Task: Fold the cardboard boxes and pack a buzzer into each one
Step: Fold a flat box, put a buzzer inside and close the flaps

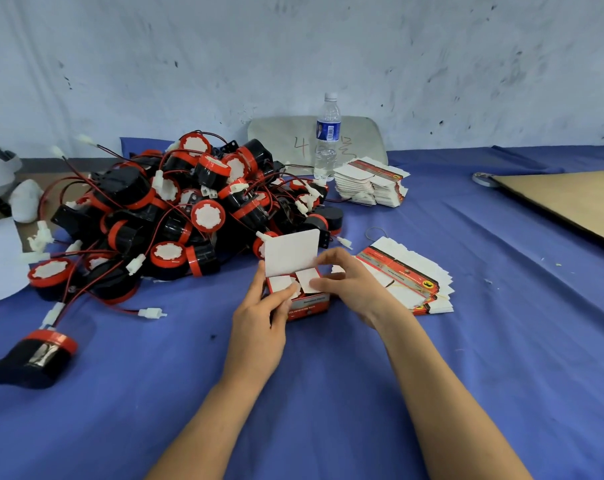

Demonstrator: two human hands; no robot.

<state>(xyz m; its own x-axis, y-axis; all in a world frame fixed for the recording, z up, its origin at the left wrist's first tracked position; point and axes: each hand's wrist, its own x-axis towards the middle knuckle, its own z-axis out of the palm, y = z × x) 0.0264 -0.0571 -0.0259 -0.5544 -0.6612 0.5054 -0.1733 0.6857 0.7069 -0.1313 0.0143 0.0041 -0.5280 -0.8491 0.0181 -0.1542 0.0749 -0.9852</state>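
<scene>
Holding small box (311, 303), left grip (259, 320), right grip (352, 285), lid raised, contents hidden

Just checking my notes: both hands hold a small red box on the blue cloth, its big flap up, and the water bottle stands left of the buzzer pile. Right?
Not quite. The head view shows the water bottle standing right of the buzzer pile, not left. The rest holds: left hand and right hand hold the red box, big flap up.
</scene>
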